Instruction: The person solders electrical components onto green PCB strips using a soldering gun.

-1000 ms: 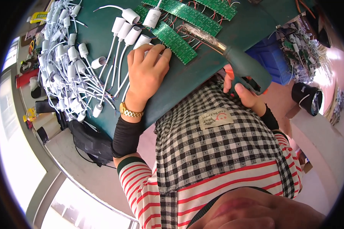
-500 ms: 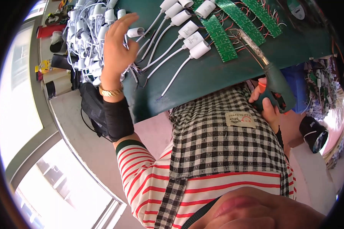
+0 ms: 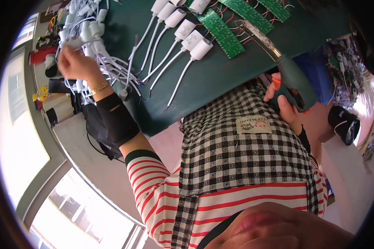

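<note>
My left hand (image 3: 77,65) is at the left edge of the green table, over a heap of white corded housings (image 3: 93,29). Its fingers are pinched on one white corded housing (image 3: 73,43). In my right hand (image 3: 283,99) is a soldering gun (image 3: 297,76) with a dark green body and an orange trigger. Its long metal barrel points up and left, and the worn tip is close to the green circuit boards (image 3: 220,31). Between my hands, several white cylindrical housings (image 3: 201,50) with short cables lie in a slanted row, their bare wire ends toward me.
The green table (image 3: 162,103) ends in front of my checked apron. Thin red and white wires run among the boards. To the left are a black bag (image 3: 102,128), a red object (image 3: 43,54) and a windowed wall. A bundle of wired parts (image 3: 347,79) is at the right, above a black cap (image 3: 343,124).
My left hand has moved left over the heap, from fingers spread to pinched on a white corded housing. My right hand still holds the soldering gun. The whole view has shifted slightly.
</note>
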Motion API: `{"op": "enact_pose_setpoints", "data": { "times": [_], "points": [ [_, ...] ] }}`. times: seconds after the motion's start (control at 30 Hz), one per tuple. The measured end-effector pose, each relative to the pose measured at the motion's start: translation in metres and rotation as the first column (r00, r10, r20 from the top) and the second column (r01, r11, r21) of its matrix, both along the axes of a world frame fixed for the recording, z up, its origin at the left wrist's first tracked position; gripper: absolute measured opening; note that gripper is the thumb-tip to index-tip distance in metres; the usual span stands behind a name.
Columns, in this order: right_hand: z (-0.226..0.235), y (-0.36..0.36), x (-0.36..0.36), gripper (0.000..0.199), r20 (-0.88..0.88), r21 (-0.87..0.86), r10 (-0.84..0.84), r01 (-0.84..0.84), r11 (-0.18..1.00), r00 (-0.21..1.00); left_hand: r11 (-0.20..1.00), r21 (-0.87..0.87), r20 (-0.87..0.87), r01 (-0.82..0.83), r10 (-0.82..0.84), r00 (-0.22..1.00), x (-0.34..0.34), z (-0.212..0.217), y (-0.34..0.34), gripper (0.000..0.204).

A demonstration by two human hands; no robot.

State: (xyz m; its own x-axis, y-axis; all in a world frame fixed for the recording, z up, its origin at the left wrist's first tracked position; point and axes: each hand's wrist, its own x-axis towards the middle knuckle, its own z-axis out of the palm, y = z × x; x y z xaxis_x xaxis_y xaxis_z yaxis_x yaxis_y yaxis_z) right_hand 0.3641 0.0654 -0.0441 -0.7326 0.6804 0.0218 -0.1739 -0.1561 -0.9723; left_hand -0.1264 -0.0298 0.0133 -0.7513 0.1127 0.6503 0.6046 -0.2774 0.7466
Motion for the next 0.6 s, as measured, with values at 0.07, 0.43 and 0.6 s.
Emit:
{"op": "enact_pose_setpoints", "data": {
  "times": [0.07,0.43,0.6],
  "points": [
    [0.007,0.0,0.001,0.048,0.035,0.019,0.008,-0.009,1.0,0.999,0.946,-0.138,-0.38,-0.293,0.223,0.898,-0.021,0.043,-0.024,0.021],
    [0.006,-0.006,-0.002,0.049,0.002,-0.045,-0.087,0.087,0.995,0.996,0.202,-0.006,0.854,0.979,-0.508,0.11,0.216,0.058,0.008,0.015],
    [0.028,-0.005,-0.013,0.052,0.018,-0.031,0.017,-0.017,0.999,1.0,0.519,-0.808,-0.068,0.279,-0.553,0.83,0.247,-0.017,0.001,0.016]
  ]
}}
